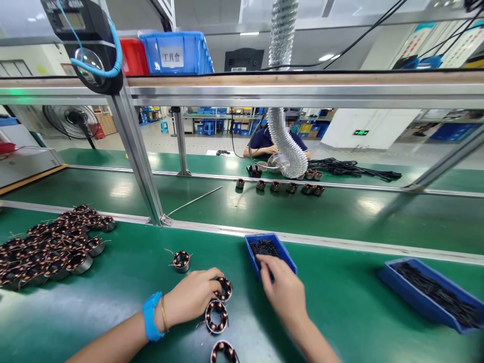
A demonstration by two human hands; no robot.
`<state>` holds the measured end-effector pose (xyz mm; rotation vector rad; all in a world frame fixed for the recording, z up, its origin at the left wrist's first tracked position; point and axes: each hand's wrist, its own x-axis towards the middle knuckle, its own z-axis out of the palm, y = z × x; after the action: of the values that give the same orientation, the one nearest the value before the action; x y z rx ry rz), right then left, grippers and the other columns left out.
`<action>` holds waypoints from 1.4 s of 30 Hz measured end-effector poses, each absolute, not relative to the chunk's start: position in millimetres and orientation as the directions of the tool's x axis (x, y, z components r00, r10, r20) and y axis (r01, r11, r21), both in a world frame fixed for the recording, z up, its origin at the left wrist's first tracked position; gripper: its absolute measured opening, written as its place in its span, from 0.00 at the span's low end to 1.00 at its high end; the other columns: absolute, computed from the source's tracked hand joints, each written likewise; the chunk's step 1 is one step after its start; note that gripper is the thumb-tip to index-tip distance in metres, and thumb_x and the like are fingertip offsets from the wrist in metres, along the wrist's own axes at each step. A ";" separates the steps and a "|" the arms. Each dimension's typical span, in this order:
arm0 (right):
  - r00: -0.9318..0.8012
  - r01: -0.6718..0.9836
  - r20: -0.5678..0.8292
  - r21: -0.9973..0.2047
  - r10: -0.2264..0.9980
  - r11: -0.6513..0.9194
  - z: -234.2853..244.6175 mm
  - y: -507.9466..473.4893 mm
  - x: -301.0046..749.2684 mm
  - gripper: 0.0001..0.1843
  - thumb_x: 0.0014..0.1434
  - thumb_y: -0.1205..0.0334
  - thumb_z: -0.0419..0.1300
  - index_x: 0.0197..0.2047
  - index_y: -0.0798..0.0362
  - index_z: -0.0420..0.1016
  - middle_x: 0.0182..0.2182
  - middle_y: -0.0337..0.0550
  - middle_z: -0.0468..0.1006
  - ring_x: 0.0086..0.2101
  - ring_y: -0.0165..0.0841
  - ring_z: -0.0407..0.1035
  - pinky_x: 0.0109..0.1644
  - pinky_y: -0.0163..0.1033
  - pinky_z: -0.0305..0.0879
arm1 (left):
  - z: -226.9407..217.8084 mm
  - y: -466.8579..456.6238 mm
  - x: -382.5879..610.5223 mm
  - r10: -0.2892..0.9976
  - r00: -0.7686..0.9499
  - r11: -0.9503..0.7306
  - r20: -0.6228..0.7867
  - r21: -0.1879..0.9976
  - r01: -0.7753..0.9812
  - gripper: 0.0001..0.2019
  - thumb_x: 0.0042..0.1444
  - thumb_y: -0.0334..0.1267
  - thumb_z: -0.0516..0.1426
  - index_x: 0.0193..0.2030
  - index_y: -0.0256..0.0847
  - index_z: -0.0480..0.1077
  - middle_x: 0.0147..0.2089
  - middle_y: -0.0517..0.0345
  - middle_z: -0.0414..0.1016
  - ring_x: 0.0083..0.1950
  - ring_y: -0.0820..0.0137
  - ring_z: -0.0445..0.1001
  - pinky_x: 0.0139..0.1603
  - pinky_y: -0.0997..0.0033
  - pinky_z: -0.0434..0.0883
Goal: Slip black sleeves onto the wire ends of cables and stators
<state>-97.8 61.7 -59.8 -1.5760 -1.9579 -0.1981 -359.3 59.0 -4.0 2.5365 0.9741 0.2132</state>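
Note:
My left hand (pixel 194 296), with a blue wristband, has its fingers closed on the edge of a copper-wound motor stator (pixel 226 290). Just below it are a second stator (pixel 217 316) and a third stator (pixel 224 353), partly cut off by the frame. Another stator (pixel 181 260) with loose wire ends stands up and to the left. My right hand (pixel 283 287) reaches into a small blue bin (pixel 282 247) of short black tube pieces (pixel 263 247). Its thumb and fingertips are pinched together at the tubes; what lies between them is hidden.
Many stators (pixel 56 247) crowd the bench's left side. A second blue bin (pixel 416 297) of longer black pieces sits at right. A metal post (pixel 136 126) and overhead shelf (pixel 302 93) frame the bench. Several stators (pixel 276 186) line the far side, where another person (pixel 264 141) sits.

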 end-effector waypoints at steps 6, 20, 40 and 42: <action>-0.185 0.956 0.365 -0.147 0.913 0.253 -48.3 105.8 -71.0 0.09 0.58 0.70 0.62 0.34 0.52 0.85 0.30 0.52 0.83 0.34 0.46 0.76 0.37 0.46 0.66 | 17.7 64.4 -364.9 0.707 0.707 -0.661 -0.033 0.325 0.677 0.15 0.65 0.29 0.54 0.55 0.48 0.72 0.66 0.60 0.70 0.62 0.67 0.72 0.63 0.69 0.69; 0.034 0.861 0.282 -0.496 0.959 0.115 -30.9 100.7 -69.4 0.13 0.63 0.66 0.54 0.40 0.52 0.82 0.39 0.52 0.84 0.40 0.46 0.76 0.42 0.47 0.70 | 17.2 83.6 -385.7 0.916 0.359 -0.366 -0.180 -0.006 0.931 0.18 0.53 0.18 0.53 0.48 0.39 0.67 0.51 0.45 0.74 0.48 0.53 0.75 0.46 0.55 0.69; -0.259 0.501 0.186 -0.813 0.948 0.296 -41.2 95.3 -175.9 0.13 0.59 0.74 0.56 0.41 0.52 0.80 0.38 0.45 0.84 0.38 0.38 0.79 0.46 0.41 0.73 | -1.7 69.1 -357.2 0.892 0.440 -0.411 -0.102 0.216 0.886 0.11 0.61 0.36 0.63 0.45 0.43 0.65 0.47 0.57 0.76 0.49 0.58 0.74 0.45 0.61 0.68; -0.269 0.507 0.180 -0.809 0.946 0.298 -40.9 95.2 -176.8 0.13 0.59 0.75 0.57 0.41 0.52 0.79 0.38 0.45 0.84 0.38 0.38 0.79 0.45 0.41 0.73 | -2.6 69.4 -356.8 0.893 0.440 -0.412 -0.099 0.217 0.885 0.10 0.62 0.37 0.63 0.45 0.43 0.65 0.47 0.56 0.76 0.49 0.58 0.74 0.45 0.61 0.68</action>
<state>-176.8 95.2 -40.9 -1.2954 -1.8960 0.8339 -356.8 69.4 -2.6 2.4559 1.5464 0.0468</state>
